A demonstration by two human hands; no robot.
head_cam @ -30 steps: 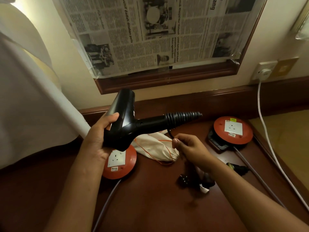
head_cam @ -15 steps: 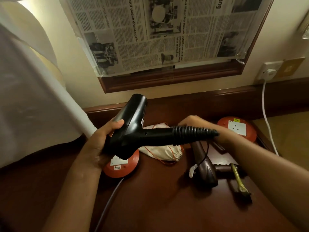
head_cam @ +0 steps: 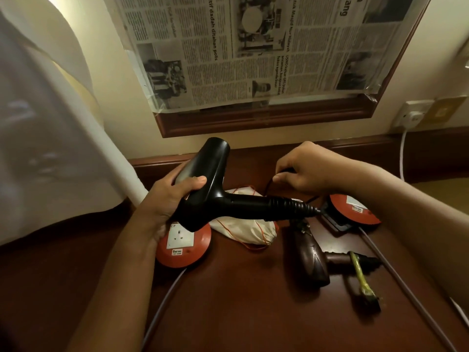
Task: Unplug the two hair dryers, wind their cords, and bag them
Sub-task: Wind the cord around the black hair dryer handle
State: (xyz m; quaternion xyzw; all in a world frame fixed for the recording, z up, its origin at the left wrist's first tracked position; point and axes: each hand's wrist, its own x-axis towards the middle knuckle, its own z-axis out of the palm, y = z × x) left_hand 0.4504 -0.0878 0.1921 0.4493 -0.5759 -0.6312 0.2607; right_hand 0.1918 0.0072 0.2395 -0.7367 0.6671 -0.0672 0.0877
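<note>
My left hand (head_cam: 167, 199) grips the body of a black hair dryer (head_cam: 215, 189), held above the wooden table with its ribbed handle end pointing right. My right hand (head_cam: 307, 171) is behind the handle and pinches the dryer's thin black cord (head_cam: 269, 182). A brown hair dryer (head_cam: 311, 257) lies on the table at the right, with a yellow-green tie (head_cam: 360, 275) across its handle. A cream drawstring bag (head_cam: 243, 228) with orange cord lies on the table under the black dryer.
Two red round extension reels with white sockets lie on the table: one (head_cam: 182, 246) below my left hand, one (head_cam: 355, 212) at the right. Grey cables (head_cam: 162, 306) run toward me. A white plug sits in a wall socket (head_cam: 412, 114). A white curtain (head_cam: 50, 123) hangs left.
My right hand has carried the cord from in front of the handle round behind it, toward the wall. The black dryer has tilted so that its handle points right and slightly down.
</note>
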